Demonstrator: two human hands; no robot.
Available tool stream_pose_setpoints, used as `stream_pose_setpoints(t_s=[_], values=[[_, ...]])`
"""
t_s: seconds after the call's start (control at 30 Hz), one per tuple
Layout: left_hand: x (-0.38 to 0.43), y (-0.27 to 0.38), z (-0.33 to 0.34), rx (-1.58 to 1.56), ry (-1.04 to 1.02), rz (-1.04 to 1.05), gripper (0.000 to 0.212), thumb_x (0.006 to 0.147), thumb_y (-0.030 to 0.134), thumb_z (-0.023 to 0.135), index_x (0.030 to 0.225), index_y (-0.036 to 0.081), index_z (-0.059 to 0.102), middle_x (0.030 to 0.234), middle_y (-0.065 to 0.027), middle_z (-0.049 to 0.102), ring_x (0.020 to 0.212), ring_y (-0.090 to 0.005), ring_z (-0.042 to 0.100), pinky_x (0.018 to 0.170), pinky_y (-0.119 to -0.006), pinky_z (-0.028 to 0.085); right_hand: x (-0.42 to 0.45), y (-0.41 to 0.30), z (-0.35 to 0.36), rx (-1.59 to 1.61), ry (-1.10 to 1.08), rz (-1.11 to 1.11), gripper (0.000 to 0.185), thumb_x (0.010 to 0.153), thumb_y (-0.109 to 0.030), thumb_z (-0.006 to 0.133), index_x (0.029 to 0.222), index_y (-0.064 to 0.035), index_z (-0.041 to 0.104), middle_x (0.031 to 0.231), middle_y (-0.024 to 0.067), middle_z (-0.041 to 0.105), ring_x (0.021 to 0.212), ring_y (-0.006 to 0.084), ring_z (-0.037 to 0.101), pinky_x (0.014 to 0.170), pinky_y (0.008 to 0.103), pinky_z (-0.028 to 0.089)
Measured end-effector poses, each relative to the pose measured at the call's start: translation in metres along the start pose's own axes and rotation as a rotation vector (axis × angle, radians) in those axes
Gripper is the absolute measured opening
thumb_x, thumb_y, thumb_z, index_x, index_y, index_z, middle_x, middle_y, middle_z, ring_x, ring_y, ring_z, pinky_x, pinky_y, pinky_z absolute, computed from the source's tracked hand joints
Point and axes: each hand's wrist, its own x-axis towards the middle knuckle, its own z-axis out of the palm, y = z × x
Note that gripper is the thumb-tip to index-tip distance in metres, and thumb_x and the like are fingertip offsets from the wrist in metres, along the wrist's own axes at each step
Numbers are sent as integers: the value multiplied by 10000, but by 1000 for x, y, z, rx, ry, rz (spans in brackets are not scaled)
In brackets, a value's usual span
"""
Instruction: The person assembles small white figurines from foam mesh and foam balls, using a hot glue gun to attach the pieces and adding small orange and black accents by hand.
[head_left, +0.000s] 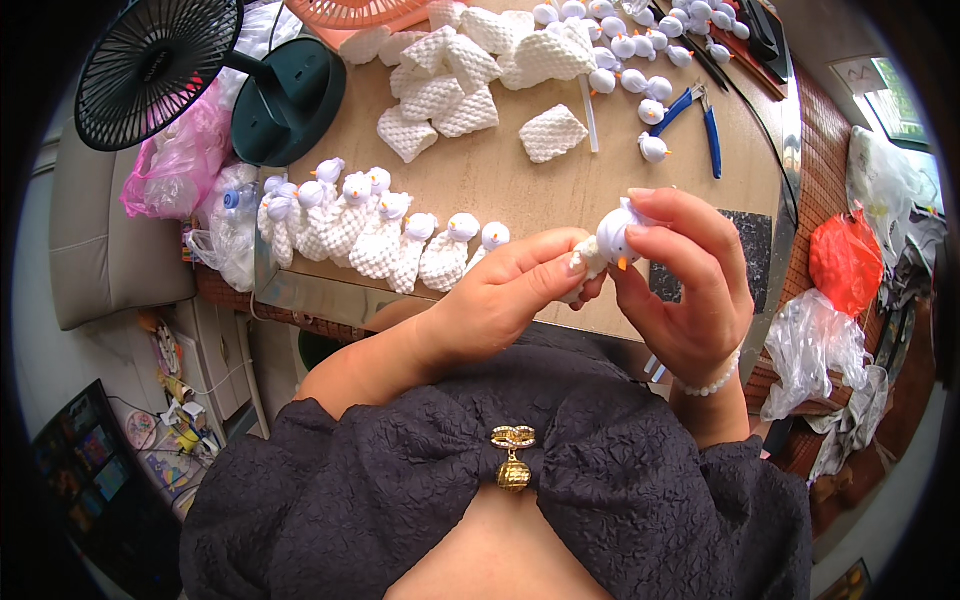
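Note:
My left hand (510, 289) pinches a white knitted body (589, 255), mostly covered by the fingers. Against the top of it sits a small pale doll head (613, 231) with an orange beak-like nose and dark eyes. My right hand (694, 281) grips that head between thumb and fingertips. Left of my hands, along the table's near edge, stands a row of finished-looking white knitted figures (379, 240) with similar heads. Loose heads (651, 112) lie at the back right. A pile of flat white knitted pieces (446, 82) rests at the back, with one single piece (553, 133) apart.
A dark desk fan (277, 105) occupies the table's left corner, near a pink plastic bag (176, 165). Blue-handled cutters (712, 142) lie spread at the right, beside a black cable (772, 142). A translucent stick (589, 112) lies mid-table. A dark speckled mat (746, 255) is behind my right hand.

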Motion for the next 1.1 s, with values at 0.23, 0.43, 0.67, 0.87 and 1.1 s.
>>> stream_pose_setpoints(t_s=[0.23, 0.43, 0.67, 0.87, 1.1], values=[[1, 1, 4, -39, 31, -14, 315, 1054, 268, 398, 1145, 5, 546, 1004, -48, 585, 958, -136, 560, 890, -310, 459, 1, 2, 0, -80, 2, -28, 432, 642, 92, 736, 1048, -15, 635, 1087, 162, 627, 903, 274, 654, 731, 339, 556], [5, 1, 7, -122, 110, -1, 282, 1052, 253, 410, 1213, 24, 439, 1014, -101, 612, 887, -178, 620, 821, -325, 508, 0, 7, 3, -129, 27, -61, 448, 592, 42, 768, 1015, -25, 636, 1025, 132, 641, 852, 268, 646, 719, 353, 522], [5, -1, 6, -83, 170, 92, 170, 1037, 211, 437, 1159, 102, 387, 989, -133, 614, 827, -225, 648, 694, -361, 546, 0, 8, 2, -183, 34, -77, 453, 585, 27, 781, 1007, -33, 628, 1014, 114, 645, 856, 269, 640, 755, 364, 499], [7, 3, 10, -124, 238, 57, 181, 1025, 207, 468, 1156, 93, 417, 970, -123, 615, 824, -222, 648, 628, -350, 556, 0, 3, 0, -195, -5, -32, 413, 627, 76, 770, 1000, -29, 627, 1028, 125, 652, 910, 289, 629, 797, 378, 506], [8, 5, 9, -258, 271, 30, 178, 982, 136, 556, 1106, 24, 494, 969, -109, 618, 822, -182, 641, 635, -315, 561, -1, 3, 1, -218, -10, -35, 412, 627, 63, 770, 1001, -31, 628, 1021, 119, 655, 917, 290, 635, 811, 390, 498]])
